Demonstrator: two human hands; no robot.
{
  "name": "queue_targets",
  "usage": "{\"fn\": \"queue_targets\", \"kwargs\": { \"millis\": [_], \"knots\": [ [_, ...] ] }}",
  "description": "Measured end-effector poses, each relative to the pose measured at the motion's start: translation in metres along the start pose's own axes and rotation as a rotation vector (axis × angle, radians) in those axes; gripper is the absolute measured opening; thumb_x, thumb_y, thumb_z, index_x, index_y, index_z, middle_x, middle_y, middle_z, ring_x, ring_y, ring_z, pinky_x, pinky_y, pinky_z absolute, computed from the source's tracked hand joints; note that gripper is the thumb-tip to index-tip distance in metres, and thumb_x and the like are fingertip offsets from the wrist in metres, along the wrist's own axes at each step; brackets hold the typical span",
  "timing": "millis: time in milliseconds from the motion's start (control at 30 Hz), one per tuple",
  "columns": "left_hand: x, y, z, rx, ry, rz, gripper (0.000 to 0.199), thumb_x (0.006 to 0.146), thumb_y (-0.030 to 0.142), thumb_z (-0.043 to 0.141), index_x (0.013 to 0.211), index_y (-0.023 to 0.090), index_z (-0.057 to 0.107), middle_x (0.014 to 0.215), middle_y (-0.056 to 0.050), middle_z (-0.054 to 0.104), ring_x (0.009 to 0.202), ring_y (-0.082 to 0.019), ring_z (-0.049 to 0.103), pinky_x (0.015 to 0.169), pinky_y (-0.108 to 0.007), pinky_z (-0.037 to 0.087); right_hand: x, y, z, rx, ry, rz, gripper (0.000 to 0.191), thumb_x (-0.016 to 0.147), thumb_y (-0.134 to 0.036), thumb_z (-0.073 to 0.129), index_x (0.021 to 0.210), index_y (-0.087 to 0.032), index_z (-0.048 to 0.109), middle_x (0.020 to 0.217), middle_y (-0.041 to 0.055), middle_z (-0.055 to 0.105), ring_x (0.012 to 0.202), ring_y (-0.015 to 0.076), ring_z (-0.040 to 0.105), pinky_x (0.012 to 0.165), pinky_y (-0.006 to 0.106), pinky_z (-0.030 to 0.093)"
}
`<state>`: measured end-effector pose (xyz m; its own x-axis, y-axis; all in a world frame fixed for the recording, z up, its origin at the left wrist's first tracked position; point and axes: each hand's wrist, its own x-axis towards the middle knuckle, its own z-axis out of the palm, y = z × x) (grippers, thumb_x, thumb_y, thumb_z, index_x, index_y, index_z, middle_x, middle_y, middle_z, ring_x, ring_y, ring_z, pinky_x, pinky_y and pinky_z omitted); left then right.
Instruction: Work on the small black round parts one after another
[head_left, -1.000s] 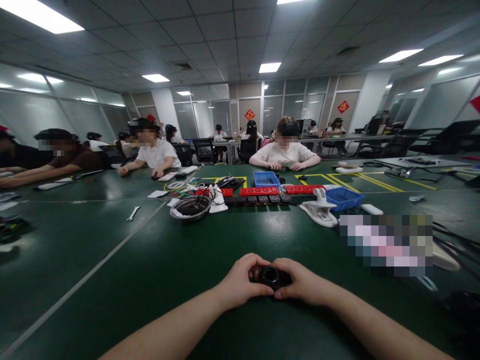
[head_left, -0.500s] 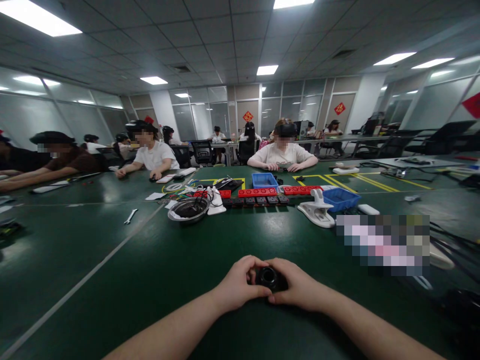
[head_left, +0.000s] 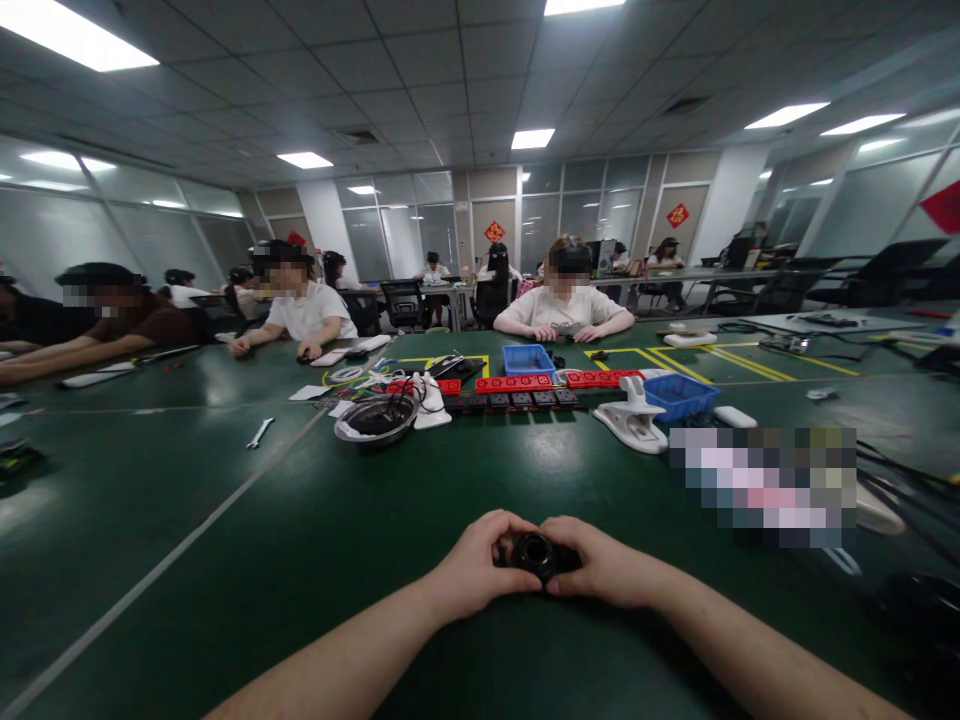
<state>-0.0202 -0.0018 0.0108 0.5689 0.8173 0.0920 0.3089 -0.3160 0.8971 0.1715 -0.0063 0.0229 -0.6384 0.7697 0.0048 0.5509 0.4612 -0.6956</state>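
Observation:
A small black round object (head_left: 535, 550) with a dark hole in its top is between my hands, low over the green table (head_left: 360, 520). My left hand (head_left: 486, 558) curls round its left side, thumb in front and fingers behind. From the right, my right hand (head_left: 592, 562) grips it, the thumb at its near edge and the fingers behind. Both thumbs come close together at the front. The underside of the object and several fingertips are hidden.
Ahead lie a metal bowl (head_left: 376, 420) with cables, red power strips (head_left: 514, 384), a white clamp (head_left: 634, 418) and blue trays (head_left: 679, 396). A wrench (head_left: 261, 433) lies to the left. Across the table sits a person in a light shirt (head_left: 566, 308).
My right hand has shifted slightly, its thumb moving a little right and up along the black object. My left hand still holds it in nearly the same place.

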Motion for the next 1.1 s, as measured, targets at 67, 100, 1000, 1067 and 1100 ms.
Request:
{"fn": "queue_targets", "kwargs": {
  "millis": [67,100,1000,1067,1100],
  "knots": [
    [0.0,-0.001,0.0,-0.011,0.002,0.002,0.041,0.056,0.023,0.07,0.093,0.016,0.054,0.083,0.0,0.048,0.065,-0.009,0.043,0.057,-0.019,0.034,0.0,0.0,0.001,0.022,0.013,0.025,0.025,0.059,-0.019,0.064,0.083,-0.014,0.057,0.081,-0.0001,0.051,0.078,0.0152,0.048,0.068,0.024,0.036],
    [0.001,-0.001,0.001,-0.016,0.005,-0.003,0.041,0.055,0.023,0.07,0.092,0.016,0.054,0.081,0.001,0.048,0.064,-0.009,0.042,0.056,-0.019,0.034,0.001,0.0,0.002,0.036,0.016,0.046,0.025,0.059,-0.019,0.065,0.082,-0.014,0.056,0.079,-0.0007,0.05,0.075,0.0144,0.048,0.065,0.023,0.036],
    [0.001,-0.003,0.0,-0.035,-0.053,0.025,0.043,0.057,0.026,0.069,0.096,0.017,0.054,0.084,0.0,0.045,0.063,-0.008,0.042,0.056,-0.019,0.034,-0.001,0.001,-0.003,0.024,-0.075,0.012,0.03,0.062,-0.021,0.063,0.09,-0.017,0.056,0.085,-0.0003,0.049,0.078,0.0146,0.047,0.068,0.024,0.036],
    [0.001,-0.005,0.001,-0.041,-0.05,0.023,0.043,0.057,0.025,0.069,0.096,0.018,0.054,0.085,0.0,0.045,0.063,-0.008,0.042,0.056,-0.019,0.035,-0.001,0.001,-0.002,0.025,-0.07,0.014,0.027,0.062,-0.02,0.063,0.088,-0.017,0.056,0.083,-0.0006,0.048,0.077,0.0142,0.047,0.066,0.023,0.036],
    [0.001,-0.005,0.001,-0.042,-0.05,0.02,0.043,0.057,0.025,0.069,0.096,0.018,0.054,0.085,0.0,0.046,0.062,-0.008,0.042,0.056,-0.019,0.035,-0.001,0.001,-0.002,0.023,-0.068,0.016,0.026,0.062,-0.02,0.063,0.087,-0.016,0.056,0.083,-0.0006,0.048,0.076,0.0141,0.047,0.066,0.023,0.036]
  ]
}}
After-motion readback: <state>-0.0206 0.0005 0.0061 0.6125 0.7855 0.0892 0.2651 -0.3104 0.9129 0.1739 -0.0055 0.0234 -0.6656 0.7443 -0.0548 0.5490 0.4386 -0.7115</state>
